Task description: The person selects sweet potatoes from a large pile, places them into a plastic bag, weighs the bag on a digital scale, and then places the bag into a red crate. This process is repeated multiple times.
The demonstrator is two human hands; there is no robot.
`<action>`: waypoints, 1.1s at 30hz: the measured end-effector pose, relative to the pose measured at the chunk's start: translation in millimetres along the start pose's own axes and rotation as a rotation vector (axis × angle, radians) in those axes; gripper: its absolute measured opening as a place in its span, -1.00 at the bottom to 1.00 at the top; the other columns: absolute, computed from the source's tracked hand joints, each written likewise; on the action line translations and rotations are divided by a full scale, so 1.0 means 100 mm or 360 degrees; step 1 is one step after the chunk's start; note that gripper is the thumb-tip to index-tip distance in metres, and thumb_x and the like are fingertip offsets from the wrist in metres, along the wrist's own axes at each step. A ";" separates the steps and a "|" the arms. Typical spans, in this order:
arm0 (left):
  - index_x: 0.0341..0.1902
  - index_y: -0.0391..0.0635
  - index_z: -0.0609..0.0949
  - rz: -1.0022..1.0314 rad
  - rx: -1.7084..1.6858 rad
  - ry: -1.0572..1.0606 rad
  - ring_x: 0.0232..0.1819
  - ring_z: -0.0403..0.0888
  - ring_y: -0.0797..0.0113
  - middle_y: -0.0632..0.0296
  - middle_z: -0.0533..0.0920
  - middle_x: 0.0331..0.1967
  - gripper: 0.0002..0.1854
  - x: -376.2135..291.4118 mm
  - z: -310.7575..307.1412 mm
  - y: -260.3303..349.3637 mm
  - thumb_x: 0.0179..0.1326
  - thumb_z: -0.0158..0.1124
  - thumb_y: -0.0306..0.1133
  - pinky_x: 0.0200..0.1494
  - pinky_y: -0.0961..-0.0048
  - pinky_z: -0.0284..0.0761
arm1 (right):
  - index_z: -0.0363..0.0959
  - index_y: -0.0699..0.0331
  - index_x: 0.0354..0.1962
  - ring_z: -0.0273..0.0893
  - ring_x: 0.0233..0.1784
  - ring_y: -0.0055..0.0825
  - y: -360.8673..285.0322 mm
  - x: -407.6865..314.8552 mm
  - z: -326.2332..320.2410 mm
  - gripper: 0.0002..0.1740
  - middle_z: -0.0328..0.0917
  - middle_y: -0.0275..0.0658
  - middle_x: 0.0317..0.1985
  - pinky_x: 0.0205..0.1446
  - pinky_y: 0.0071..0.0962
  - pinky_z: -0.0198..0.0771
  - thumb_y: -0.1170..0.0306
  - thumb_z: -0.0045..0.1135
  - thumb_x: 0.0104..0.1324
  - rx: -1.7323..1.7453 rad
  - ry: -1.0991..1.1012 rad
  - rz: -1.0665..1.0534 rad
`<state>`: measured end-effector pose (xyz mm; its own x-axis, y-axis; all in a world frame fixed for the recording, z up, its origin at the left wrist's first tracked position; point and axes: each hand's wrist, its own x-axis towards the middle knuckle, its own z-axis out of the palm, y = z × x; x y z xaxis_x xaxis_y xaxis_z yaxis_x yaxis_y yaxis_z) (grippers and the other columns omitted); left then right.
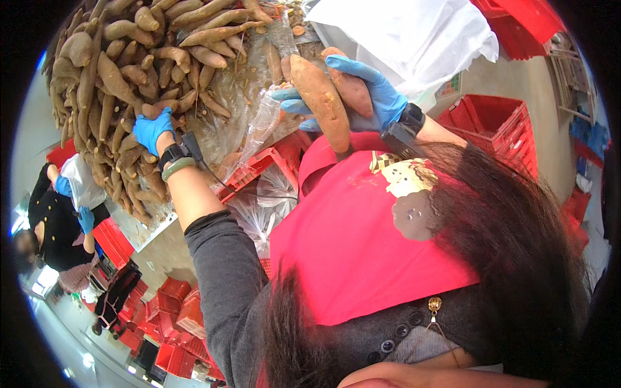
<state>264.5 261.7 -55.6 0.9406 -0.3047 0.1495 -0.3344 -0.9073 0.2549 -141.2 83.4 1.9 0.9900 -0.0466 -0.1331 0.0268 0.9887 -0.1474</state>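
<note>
My left hand, in a blue glove, has its fingers around a reddish sweet potato at the near side of a large heap of sweet potatoes. Held up above the table's near edge, my right hand, also gloved in blue, cradles a large orange-brown sweet potato and a redder one between thumb and fingers. Part of another shows behind them. A white plastic bag lies over a grey container just beyond my right hand.
Clear plastic film covers part of the table. Below its edge, a red crate holds clear bags. Red crates are stacked at right, more at lower left. A co-worker in blue gloves handles a white bag.
</note>
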 end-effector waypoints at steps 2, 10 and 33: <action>0.14 -0.25 0.50 0.0000 -0.0231 -0.0083 0.05 0.57 -0.06 -0.07 0.62 0.02 -0.19 -0.10 0.07 -0.02 -0.21 0.62 -0.13 0.17 0.16 0.47 | -0.09 0.36 0.41 0.09 0.46 -0.02 -0.03 -0.05 0.00 -0.14 0.03 0.16 0.41 0.50 0.03 -0.05 -0.01 -0.07 0.37 0.0060 -0.0033 -0.0012; 0.29 -0.22 0.39 0.0513 -0.1935 -0.0797 0.19 0.45 0.28 0.19 0.51 0.16 -0.34 -1.06 -0.71 0.21 0.15 0.41 -0.31 0.29 0.35 0.32 | 0.06 0.33 0.34 0.27 0.33 -0.04 -0.06 -0.14 -0.03 -0.24 0.25 0.10 0.29 0.42 -0.06 0.13 0.09 0.03 0.33 0.0042 0.0019 -0.0142; 0.44 -0.23 0.21 0.0923 -0.2104 -0.1469 0.44 0.17 0.22 0.10 0.23 0.44 -0.38 -2.54 -1.04 2.37 0.47 -0.16 -0.06 0.48 0.28 0.00 | 0.46 0.21 -0.11 0.49 -0.01 -0.33 -0.18 -0.89 0.06 -0.53 0.55 -0.17 -0.08 0.21 -0.19 0.36 -0.02 -0.18 0.43 0.0318 -0.0604 -0.0644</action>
<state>-59.6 154.3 65.8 0.2484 -0.9666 0.0624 0.0121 0.0675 0.9976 -229.5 70.8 21.8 0.8749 -0.4080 0.2609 0.4018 0.9123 0.0793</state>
